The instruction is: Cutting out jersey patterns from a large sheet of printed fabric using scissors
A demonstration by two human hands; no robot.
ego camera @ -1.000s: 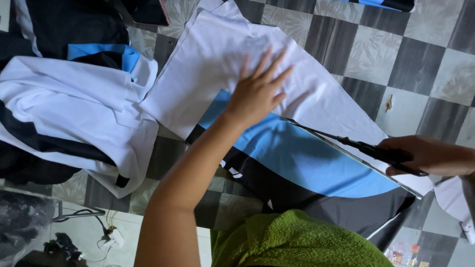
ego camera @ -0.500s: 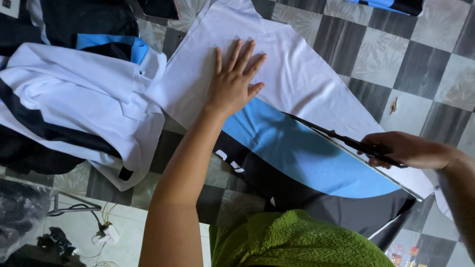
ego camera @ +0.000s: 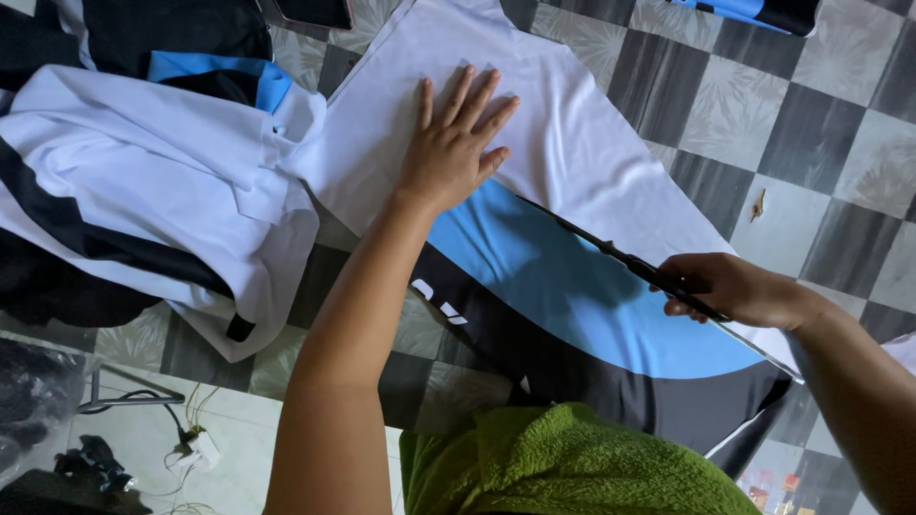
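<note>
My left hand (ego camera: 451, 151) lies flat, fingers spread, on a white, blue and black fabric panel (ego camera: 572, 162) spread across the checkered floor. My right hand (ego camera: 730, 289) grips black scissors (ego camera: 620, 257), whose blades lie along the line where the white meets the blue. The hand covers the scissor handles. A green towel (ego camera: 563, 467) lies over my lap at the bottom.
A heap of white, black and blue garments (ego camera: 143, 181) lies to the left on the grey checkered tiles (ego camera: 811, 124). Another blue and black piece (ego camera: 754, 11) sits at the top right. Cables and a plug strip (ego camera: 191, 448) lie at the bottom left.
My left hand slid left along the white fabric and flattened. My right hand with the scissors moved left along the seam line.
</note>
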